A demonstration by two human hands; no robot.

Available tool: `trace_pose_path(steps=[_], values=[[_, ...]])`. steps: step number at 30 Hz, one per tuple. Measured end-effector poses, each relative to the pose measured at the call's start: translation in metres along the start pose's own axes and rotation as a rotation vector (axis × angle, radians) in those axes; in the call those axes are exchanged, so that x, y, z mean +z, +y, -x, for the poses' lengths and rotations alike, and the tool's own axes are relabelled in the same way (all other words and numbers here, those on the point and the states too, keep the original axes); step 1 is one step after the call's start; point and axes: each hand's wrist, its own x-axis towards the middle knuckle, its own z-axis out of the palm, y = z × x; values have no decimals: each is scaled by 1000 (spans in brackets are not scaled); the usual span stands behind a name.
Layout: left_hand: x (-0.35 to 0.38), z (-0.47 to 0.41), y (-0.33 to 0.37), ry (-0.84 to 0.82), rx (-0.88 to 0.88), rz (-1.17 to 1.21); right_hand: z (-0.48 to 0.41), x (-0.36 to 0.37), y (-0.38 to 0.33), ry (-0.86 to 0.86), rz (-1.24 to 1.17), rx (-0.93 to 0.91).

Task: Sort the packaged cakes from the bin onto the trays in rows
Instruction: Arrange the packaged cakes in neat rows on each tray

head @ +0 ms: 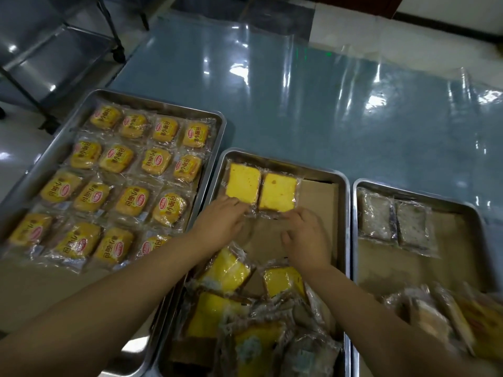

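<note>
Two yellow cakes (243, 183) are laid side by side in middle tray (347, 227). Wrapper edges are touched by left hand (220, 223), grip released, and right hand (306, 236), grip undeterminable.

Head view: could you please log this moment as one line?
left hand: at left cake, near edge | right hand: at right cake, near edge | middle tray: two cakes, far row | grip: unclear

Motion blur smears the packaged cakes (446, 319) at lower right. The bottom edge cuts off the middle tray (347, 227). We cannot tell whether our fingertips (291, 215) pinch or merely touch the yellow cakes (277, 190).
</note>
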Motion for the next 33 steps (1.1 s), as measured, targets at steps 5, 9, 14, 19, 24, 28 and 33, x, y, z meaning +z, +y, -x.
trace_pose_path(steps=[5,9,14,19,24,28,33], values=[[-7,23,-2,-311,11,12,24,8,-8,-264,-44,96],[-9,29,-6,-409,-47,58,36,11,-11,-307,-80,149],[-14,29,-3,-404,-127,216,42,6,-11,-395,-79,154],[-44,24,14,-259,-161,532,45,-1,-17,-266,-251,160],[-64,10,47,-95,-137,662,38,-16,-32,-147,-752,293],[-53,0,66,-26,-124,736,33,-34,-25,-81,-1060,364],[-18,-17,59,-13,-117,458,27,-52,8,21,-1069,370]])
